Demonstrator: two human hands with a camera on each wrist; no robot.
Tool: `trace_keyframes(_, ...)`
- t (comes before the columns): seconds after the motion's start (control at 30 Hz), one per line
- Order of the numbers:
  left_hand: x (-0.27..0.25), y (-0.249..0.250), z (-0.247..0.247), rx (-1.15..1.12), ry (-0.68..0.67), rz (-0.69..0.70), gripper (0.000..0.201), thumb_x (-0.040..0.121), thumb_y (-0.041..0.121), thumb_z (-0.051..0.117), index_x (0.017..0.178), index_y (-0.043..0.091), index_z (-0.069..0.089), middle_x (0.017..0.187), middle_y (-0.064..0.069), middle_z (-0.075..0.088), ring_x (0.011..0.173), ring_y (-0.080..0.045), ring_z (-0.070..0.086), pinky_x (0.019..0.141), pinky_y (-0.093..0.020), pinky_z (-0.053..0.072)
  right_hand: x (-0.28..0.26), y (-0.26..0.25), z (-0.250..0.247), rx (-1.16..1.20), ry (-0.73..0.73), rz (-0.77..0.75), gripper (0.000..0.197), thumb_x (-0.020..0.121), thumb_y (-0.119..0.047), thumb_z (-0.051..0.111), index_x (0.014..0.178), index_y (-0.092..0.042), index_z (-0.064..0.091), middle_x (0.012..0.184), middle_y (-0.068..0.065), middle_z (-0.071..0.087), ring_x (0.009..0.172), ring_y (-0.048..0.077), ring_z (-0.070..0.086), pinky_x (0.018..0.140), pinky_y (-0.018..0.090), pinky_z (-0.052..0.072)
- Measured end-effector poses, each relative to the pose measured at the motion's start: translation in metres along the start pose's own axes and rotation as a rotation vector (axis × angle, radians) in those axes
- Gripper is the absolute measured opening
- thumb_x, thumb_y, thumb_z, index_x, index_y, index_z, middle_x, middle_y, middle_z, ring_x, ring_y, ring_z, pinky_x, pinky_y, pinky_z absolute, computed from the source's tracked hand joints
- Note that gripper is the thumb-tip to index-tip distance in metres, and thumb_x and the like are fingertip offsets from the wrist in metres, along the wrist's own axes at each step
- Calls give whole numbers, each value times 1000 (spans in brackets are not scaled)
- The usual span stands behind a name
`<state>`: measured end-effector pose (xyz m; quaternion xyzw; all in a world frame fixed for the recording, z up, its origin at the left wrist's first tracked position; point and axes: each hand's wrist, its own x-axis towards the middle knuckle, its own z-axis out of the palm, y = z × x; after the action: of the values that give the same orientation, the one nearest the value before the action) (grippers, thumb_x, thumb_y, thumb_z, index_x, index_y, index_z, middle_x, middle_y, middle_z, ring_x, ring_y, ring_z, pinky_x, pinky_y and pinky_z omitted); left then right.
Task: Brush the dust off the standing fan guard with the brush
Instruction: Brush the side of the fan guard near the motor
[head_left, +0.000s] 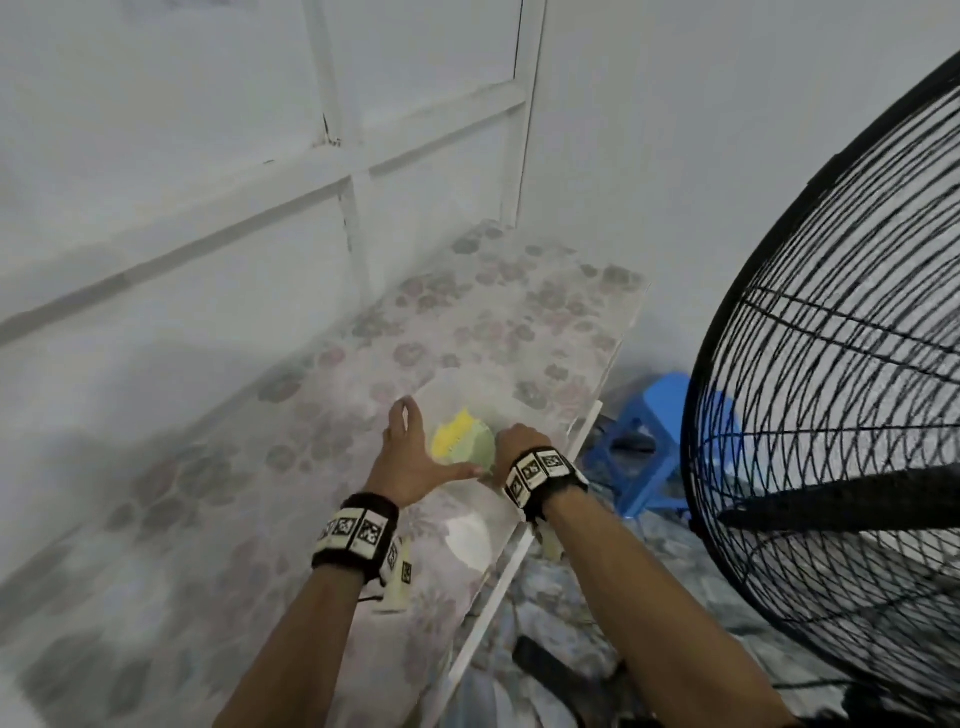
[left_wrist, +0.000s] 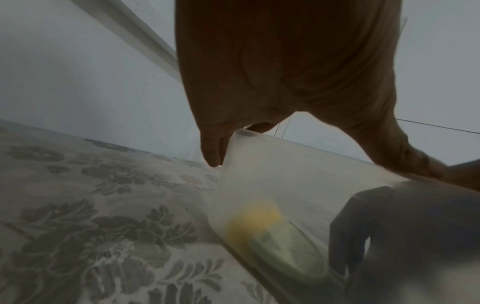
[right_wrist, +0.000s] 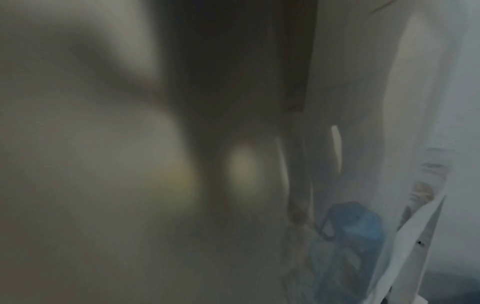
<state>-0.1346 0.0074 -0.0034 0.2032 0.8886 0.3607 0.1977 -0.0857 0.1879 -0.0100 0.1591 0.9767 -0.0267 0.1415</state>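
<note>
A yellow and green brush (head_left: 460, 441) (left_wrist: 272, 232) lies inside a translucent plastic container (head_left: 457, 395) (left_wrist: 272, 174) on the floral table. My left hand (head_left: 415, 457) (left_wrist: 285, 72) holds the container, fingers down its far corner and thumb stretched along the near rim. My right hand (head_left: 519, 441) reaches into it; through the cloudy wall its fingers (left_wrist: 363, 236) show curled at the brush's green end. The black wire fan guard (head_left: 831, 364) stands at the right, apart from both hands. The right wrist view is a blur.
The table (head_left: 208, 519) runs along a white panelled wall, its front edge (head_left: 519, 561) just under my right wrist. A blue plastic stool (head_left: 649, 431) (right_wrist: 350, 226) stands on the floor between table and fan. A white round object (head_left: 467, 540) lies near my left wrist.
</note>
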Motion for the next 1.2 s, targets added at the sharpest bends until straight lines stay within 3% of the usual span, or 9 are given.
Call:
trace_keyframes(0.27, 3, -15, 5, -75, 59, 78, 173, 36, 108, 58, 165, 16, -11, 171, 7, -12, 159, -26, 6, 125, -49, 28, -3, -4, -22, 100, -50, -30, 49, 91, -45, 70, 116, -4, 62, 116, 15, 63, 104, 33, 64, 83, 37, 52)
trace_keyframes(0.47, 10, -1, -4, 63, 64, 184, 158, 52, 86, 80, 166, 21, -7, 173, -2, -8, 159, -24, -5, 129, -51, 7, -37, -5, -69, 411, 225, -89, 21, 93, -21, 69, 108, -6, 67, 106, 20, 64, 97, 35, 63, 79, 37, 50)
trace_keyframes(0.57, 14, 24, -23, -22, 65, 345, 128, 72, 54, 91, 166, 29, 8, 173, -5, 1, 159, -21, 5, 127, -46, 16, -64, -9, -96, 468, 426, -193, 10, 94, -18, 66, 92, -8, 63, 81, 14, 66, 78, 33, 63, 63, 35, 40)
trace_keyframes(0.63, 12, 42, -40, -114, 82, 508, 78, 84, 30, 87, 149, 31, 44, 157, -7, 42, 144, -23, 42, 116, -39, 40, -85, -11, -114, 503, 573, -245, 17, 95, -22, 66, 85, -15, 54, 71, 2, 58, 67, 22, 54, 60, 30, 30)
trace_keyframes(0.7, 7, 63, -59, -157, 106, 611, 34, 92, 11, 79, 114, 31, 63, 111, 2, 70, 103, -11, 68, 85, -27, 52, -102, -13, -131, 572, 683, -272, 15, 95, -27, 66, 92, -20, 53, 80, -5, 56, 71, 13, 48, 62, 25, 30)
trace_keyframes(0.8, -7, 108, -82, -207, 107, 732, 9, 98, 13, 68, 102, 18, 62, 86, 5, 67, 77, -3, 62, 67, -23, 43, -129, -1, -155, 576, 817, -263, 34, 89, -27, 71, 119, -18, 58, 106, -1, 57, 93, 13, 48, 78, 19, 37)
trace_keyframes(0.9, -25, 158, -97, -362, 48, 824, 14, 97, 32, 59, 107, 21, 58, 89, 12, 64, 78, -1, 58, 71, -19, 44, -157, 22, -184, 509, 838, -236, 43, 90, -25, 69, 128, -15, 53, 113, 5, 62, 98, 24, 57, 80, 31, 46)
trace_keyframes(1.03, -42, 229, -97, -491, -4, 967, 19, 93, 35, 57, 109, 25, 58, 97, 14, 62, 92, -7, 58, 81, -25, 45, -204, 63, -218, 553, 833, -183, 35, 95, -30, 69, 121, -13, 51, 86, 1, 65, 67, 14, 57, 55, 19, 37)
trace_keyframes(1.2, -54, 314, -72, -556, 13, 1078, 33, 103, 40, 47, 129, 21, 55, 123, 8, 64, 116, -8, 59, 97, -23, 46, -275, 112, -264, 441, 916, -105, 37, 101, -21, 60, 132, -10, 43, 114, 19, 69, 81, 25, 68, 66, 32, 61)
